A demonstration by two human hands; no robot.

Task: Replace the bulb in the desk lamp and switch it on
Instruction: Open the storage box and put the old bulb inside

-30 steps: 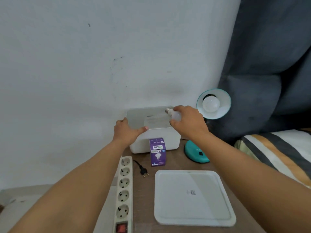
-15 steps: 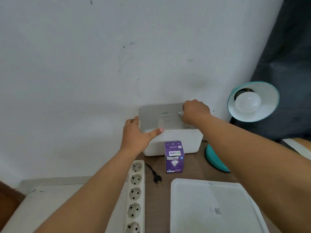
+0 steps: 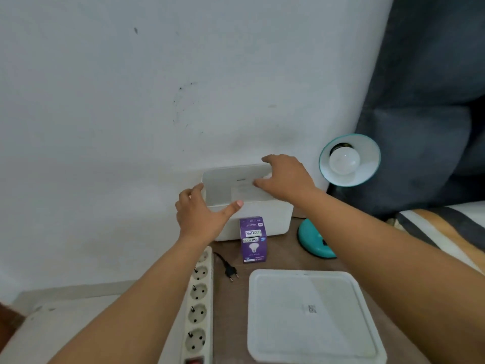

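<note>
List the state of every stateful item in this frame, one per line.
white storage box: open, lid off
box lid: flat on the table, in front of the box
desk lamp: bulb fitted, unlit
lamp plug: unplugged, lying beside the power strip
power strip: visible sockets empty
purple bulb carton: upright, closed
left hand: open, resting on the box's rim
right hand: open over the box, holding nothing visible

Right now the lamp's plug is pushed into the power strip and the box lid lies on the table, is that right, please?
Not quite: in the head view the plug lies loose on the table beside the power strip, not inserted. The box lid does lie on the table.
</note>
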